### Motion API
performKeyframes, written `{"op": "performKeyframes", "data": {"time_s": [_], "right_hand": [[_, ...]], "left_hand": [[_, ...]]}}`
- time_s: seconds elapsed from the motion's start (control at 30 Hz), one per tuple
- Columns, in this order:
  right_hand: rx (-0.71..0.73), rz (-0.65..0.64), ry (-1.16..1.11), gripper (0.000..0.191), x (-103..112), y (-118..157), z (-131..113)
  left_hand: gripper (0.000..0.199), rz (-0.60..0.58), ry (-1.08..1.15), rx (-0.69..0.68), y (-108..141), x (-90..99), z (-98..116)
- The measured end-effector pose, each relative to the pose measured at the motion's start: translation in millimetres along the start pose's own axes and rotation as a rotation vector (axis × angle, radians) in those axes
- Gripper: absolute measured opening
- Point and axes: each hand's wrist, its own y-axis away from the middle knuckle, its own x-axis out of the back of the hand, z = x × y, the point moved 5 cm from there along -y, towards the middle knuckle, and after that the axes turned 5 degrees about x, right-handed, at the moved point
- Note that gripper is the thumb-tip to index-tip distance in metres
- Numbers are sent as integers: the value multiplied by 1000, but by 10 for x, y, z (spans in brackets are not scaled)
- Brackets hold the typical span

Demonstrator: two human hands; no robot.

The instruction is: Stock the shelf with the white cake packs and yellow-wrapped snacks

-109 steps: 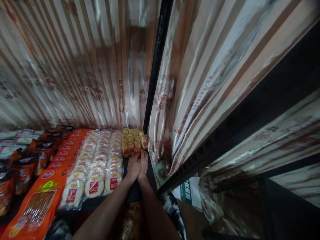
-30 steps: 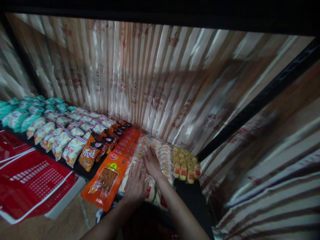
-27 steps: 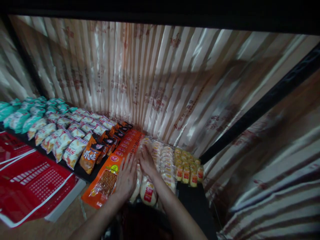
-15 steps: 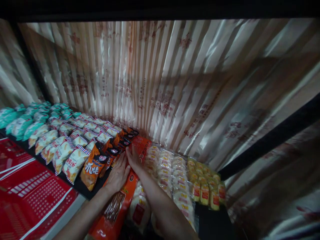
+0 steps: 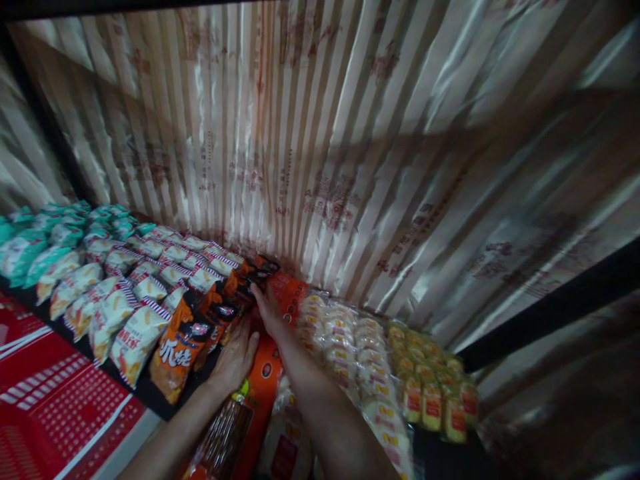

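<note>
My left hand [image 5: 235, 357] lies against the row of orange and black snack bags [image 5: 183, 343], beside a long orange packet [image 5: 267, 367] with a clear window. Its fingers are stretched out and partly hidden by the bags. Further back, my right hand [image 5: 267, 310] is extended over the orange packet, its fingertips at the rear orange and black bags. Neither hand is wrapped round anything. Right of the packet, rows of round, clear-wrapped pastries [image 5: 343, 343] run partly behind my right forearm.
White snack bags [image 5: 135, 337] and teal bags [image 5: 45, 263] fill the shelf's left. Yellow packs [image 5: 430, 403] stand at the right. A red basket [image 5: 75, 407] is at lower left. Striped sheeting [image 5: 310, 147] hangs behind; a dark post [image 5: 560, 300] slants at right.
My hands have moved slightly apart, the right one staying further back. More of the orange packet's yellow mark shows. The camera view has tilted and shifted.
</note>
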Motion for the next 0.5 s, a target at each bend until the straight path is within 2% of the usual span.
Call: {"op": "performKeyframes", "data": {"time_s": [0.1, 0.37, 0.5], "right_hand": [[26, -18, -10, 51, -24, -25, 10], [-43, 13, 94, 53, -86, -68, 64], [40, 31, 125, 54, -92, -33, -26]], "left_hand": [[61, 24, 51, 38, -28, 51, -33], [57, 25, 74, 89, -110, 110, -27], [54, 73, 51, 48, -103, 69, -40]]}}
